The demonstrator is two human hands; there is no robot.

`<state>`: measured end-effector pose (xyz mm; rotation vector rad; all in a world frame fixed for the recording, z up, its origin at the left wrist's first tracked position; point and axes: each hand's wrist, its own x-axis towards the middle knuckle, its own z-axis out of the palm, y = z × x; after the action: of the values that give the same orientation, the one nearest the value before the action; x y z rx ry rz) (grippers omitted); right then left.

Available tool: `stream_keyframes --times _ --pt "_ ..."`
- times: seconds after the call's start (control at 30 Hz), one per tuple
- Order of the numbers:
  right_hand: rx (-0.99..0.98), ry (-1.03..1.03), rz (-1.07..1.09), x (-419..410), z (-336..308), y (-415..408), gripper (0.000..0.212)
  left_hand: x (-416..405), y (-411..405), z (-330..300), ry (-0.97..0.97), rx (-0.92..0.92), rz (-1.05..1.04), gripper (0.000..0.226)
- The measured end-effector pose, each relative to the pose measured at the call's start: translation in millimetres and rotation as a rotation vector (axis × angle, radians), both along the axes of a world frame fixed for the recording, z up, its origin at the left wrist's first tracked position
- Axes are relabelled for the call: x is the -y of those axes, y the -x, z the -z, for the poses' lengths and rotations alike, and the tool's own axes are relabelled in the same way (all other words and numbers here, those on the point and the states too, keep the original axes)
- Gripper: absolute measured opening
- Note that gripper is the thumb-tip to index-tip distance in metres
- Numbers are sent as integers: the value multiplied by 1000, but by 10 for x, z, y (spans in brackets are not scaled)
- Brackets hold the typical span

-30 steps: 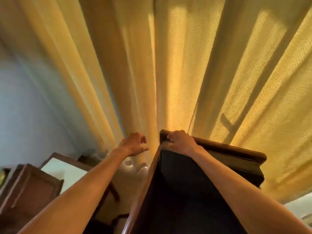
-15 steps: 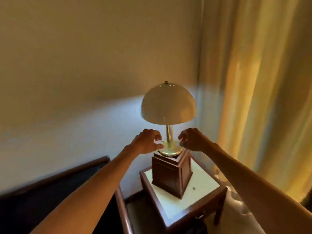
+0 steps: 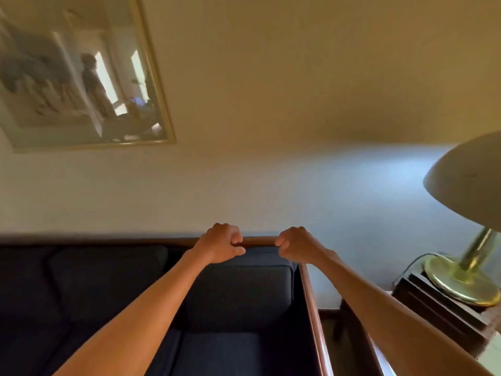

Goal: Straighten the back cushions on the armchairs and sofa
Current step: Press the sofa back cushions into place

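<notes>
two hands are reaching over the top edge of a dark blue back cushion (image 3: pixel 241 289) at the right end of the sofa (image 3: pixel 81 289). left hand (image 3: pixel 223 244) and right hand (image 3: pixel 296 245) are both curling their fingers at that edge; whether they are pinching the fabric cannot be told. the cushion is sitting inside the sofa's wooden frame (image 3: pixel 311 302). a brass lamp (image 3: pixel 461 278) is standing on a desk (image 3: pixel 439 310) to the right; a framed picture (image 3: pixel 81 77) is hanging on the wall.
</notes>
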<state>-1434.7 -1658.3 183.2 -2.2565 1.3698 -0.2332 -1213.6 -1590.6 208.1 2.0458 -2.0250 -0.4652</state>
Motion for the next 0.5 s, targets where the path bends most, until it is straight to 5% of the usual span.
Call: stream_keyframes --times 0.13,0.5 --pt "-44 -36 -6 608 487 -654 10 540 -674 550 -23 -21 -88 31" --pt "-127 -65 -8 1549 1941 -1567 68 1465 -1531 2197 -42 54 -154 50"
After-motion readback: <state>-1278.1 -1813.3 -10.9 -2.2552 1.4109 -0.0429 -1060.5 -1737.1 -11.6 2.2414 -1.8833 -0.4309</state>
